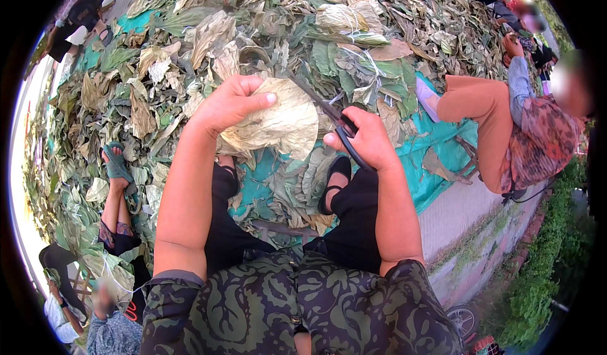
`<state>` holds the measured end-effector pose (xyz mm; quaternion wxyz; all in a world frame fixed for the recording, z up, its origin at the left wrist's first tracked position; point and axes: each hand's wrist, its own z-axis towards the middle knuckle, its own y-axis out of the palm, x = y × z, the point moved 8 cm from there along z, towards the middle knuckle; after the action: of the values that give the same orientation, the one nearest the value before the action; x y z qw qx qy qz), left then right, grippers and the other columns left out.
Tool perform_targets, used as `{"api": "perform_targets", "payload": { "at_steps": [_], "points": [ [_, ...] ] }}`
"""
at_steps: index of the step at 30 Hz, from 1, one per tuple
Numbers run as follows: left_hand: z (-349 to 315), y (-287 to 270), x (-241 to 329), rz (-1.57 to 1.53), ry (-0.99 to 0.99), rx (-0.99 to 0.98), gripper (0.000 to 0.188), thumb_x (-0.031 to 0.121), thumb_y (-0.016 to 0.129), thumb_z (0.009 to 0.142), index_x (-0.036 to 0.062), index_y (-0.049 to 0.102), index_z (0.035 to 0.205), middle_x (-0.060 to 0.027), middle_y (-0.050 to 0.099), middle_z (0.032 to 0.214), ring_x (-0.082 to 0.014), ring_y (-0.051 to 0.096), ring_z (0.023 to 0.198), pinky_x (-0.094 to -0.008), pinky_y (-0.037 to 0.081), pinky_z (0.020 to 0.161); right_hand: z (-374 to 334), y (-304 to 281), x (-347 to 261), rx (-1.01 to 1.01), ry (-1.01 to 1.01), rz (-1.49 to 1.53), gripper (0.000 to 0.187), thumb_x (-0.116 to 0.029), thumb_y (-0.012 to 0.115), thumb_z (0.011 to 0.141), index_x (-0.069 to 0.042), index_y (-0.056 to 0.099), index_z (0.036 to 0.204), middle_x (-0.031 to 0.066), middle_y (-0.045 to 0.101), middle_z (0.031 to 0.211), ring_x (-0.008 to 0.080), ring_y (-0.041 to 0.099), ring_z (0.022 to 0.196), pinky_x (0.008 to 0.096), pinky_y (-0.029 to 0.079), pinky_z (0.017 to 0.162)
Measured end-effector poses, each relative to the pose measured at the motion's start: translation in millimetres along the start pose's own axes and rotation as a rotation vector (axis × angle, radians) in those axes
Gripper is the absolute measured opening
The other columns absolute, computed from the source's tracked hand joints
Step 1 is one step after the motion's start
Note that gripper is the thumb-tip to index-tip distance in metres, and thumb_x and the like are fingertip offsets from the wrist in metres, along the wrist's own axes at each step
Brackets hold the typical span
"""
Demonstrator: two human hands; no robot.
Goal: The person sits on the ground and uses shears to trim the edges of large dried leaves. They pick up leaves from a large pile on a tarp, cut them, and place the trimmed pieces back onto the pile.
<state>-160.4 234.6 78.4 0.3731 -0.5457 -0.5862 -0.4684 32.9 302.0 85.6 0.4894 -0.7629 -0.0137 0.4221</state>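
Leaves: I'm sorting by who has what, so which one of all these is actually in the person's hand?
The large pale yellowish leaf, pinched by the left hand and lifted above the pile of leaves lying loose on the teal sheet.

**No packaging or signs here**

From where I stand, nothing here counts as a package, label, sign or screen: no box, bag, wrapper, tag, placard or display shows anywhere in this outdoor view.
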Motion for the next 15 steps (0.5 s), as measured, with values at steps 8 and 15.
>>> {"api": "perform_targets", "payload": {
  "at_steps": [8,15],
  "points": [
    [5,1,-4,0.182,0.007,-0.084,0.014,0.014,0.062,0.079,0.0009,0.061,0.079,0.0071,0.055,0.070,-0.0017,0.045,0.064,-0.0199,0.039,0.059,0,-3,-9,0.091,-0.123,-0.014,0.054,-0.046,0.073,0.058,0.000,0.051,0.076,0.0084,0.048,0.062,0.0203,0.047,0.057,0.0314,0.040,0.053],
    [3,3,-3,0.191,-0.003,-0.103,0.016,0.014,0.061,0.080,-0.0009,0.062,0.082,0.0040,0.058,0.071,-0.0027,0.048,0.065,-0.0207,0.041,0.060,2,-1,-6,0.018,-0.020,-0.054,0.055,-0.050,0.073,0.055,0.000,0.053,0.069,0.0089,0.050,0.058,0.0200,0.048,0.054,0.0315,0.040,0.052]
  ]
}}
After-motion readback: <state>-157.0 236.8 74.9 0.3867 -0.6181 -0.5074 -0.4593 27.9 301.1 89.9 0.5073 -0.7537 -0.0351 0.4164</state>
